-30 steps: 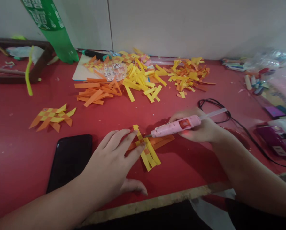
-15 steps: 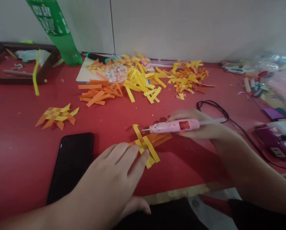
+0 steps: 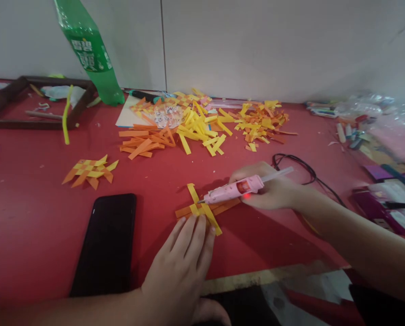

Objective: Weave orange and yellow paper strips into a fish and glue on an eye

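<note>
Yellow and orange paper strips (image 3: 209, 217), crossed into a small weave, lie on the red table. My left hand (image 3: 178, 258) rests over the weave's near side with fingers stretched out flat, pressing it down and hiding part of it. A pink hot glue gun (image 3: 231, 191) with a clear glue stick in its back is gripped by my right hand (image 3: 270, 192). Its metal nozzle points left and is at the yellow strips; I cannot tell whether it touches them. A red light glows on the gun's underside. A finished woven paper fish (image 3: 92, 172) lies to the left.
A black phone (image 3: 105, 244) lies left of my left hand. Behind are loose orange strips (image 3: 143, 142), yellow strips (image 3: 193, 124) and paper scraps (image 3: 263, 120). A green bottle (image 3: 102, 68) and brown frame (image 3: 29, 124) stand back left. A black cord (image 3: 302, 160) loops past my right arm.
My right hand has brought the glue gun down and left, its nozzle now at the weave. My left fingers have shifted to the weave's near side, uncovering its left orange end. The view has tilted up slightly.
</note>
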The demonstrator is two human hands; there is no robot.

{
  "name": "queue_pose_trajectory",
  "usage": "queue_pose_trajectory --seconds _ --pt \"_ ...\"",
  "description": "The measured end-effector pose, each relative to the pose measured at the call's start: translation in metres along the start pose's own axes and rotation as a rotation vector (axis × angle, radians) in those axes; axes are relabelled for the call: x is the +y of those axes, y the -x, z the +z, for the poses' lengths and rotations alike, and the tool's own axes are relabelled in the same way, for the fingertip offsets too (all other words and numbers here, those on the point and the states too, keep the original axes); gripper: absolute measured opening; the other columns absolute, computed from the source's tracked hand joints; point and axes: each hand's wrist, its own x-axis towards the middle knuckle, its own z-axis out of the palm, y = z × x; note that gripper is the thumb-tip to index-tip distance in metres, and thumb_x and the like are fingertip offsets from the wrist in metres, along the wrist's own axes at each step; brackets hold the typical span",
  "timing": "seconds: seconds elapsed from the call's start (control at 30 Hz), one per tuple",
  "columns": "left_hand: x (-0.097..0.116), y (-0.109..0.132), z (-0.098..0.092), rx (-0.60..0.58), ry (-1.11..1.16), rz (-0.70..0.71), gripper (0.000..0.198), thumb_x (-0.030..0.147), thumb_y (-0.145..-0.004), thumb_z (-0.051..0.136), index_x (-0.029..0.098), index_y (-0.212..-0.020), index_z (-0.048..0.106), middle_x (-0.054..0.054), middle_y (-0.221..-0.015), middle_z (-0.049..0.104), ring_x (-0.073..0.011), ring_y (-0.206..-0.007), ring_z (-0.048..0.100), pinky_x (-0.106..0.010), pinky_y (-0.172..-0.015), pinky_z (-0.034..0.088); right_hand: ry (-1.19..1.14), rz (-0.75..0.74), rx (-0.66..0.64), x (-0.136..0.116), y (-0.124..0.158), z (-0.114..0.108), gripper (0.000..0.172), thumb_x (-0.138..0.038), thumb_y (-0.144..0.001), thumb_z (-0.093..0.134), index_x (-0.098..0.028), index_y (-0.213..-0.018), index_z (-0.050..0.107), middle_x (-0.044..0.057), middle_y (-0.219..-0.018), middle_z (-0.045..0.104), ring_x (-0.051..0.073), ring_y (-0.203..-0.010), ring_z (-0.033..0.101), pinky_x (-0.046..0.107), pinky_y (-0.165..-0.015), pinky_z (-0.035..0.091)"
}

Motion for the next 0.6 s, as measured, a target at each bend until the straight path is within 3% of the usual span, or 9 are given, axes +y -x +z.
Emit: queue_pose_trajectory --seconds 0.23,0.6 --pt "0.002 -0.001 0.004 0.039 0.03 -0.026 0.111 0.094 -0.072 0.017 0.008 -0.123 0.066 -0.018 -0.129 0.066 -0.0318 -0.123 0.054 -0.042 -0.108 0.029 0.075 0.055 -0.011 -0.005 -0.008 0.007 0.013 -0.014 -0.068 0.051 -0.02 -0.061 0.042 -0.005 -0.056 0.046 0.009 -0.05 0.043 0.023 -0.048 0.026" --pt "0.001 0.0 0.003 0.039 0.046 -0.029 0.108 0.092 -0.074 0.019 0.007 -0.123 0.066 -0.018 -0.13 0.066 -0.0318 -0.123 0.054 -0.042 -0.107 0.032 0.188 -0.026 0.022 -0.009 -0.011 0.007 0.018 -0.01 -0.065 0.051 -0.02 -0.061 0.037 -0.006 -0.054 0.042 0.007 -0.048 0.038 0.023 -0.048 0.023"
